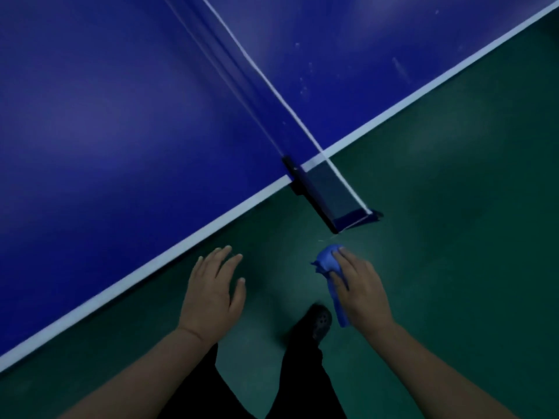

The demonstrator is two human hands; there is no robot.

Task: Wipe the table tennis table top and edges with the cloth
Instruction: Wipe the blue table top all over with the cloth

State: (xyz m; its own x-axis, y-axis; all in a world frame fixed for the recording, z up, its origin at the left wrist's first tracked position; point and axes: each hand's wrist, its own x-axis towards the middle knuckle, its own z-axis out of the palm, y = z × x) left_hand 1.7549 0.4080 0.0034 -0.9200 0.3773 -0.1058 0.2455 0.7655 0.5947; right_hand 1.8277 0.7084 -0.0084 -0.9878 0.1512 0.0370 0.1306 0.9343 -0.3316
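- Both hands hang over the green floor (438, 207), short of the table, palms down and well apart from each other.
- Left hand (211, 288): fingers straight and spread, holding nothing, its fingertips near the white edge stripe (169, 254) but not touching it.
- Right hand (360, 285): fingers curled over a bunched blue cloth (325, 261), gripping it; a tail of the fabric hangs down below the palm (towards the shoe).
- Below the hands, black trouser legs (302, 385) and one dark perforated shoe (317, 322) stand on the floor.
- Just beyond the cloth, the net post bracket (351, 220) juts out past the table's side, clamped at the edge; the cloth sits close to its outer end without touching.
- Blue table tennis table (106, 131) fills the upper left, its near edge running diagonally from lower left to upper right.
- Net (260, 86), with a white top band, runs from the bracket away across the surface.
- Pale smudges (399, 69) mark the far half, right of the net.
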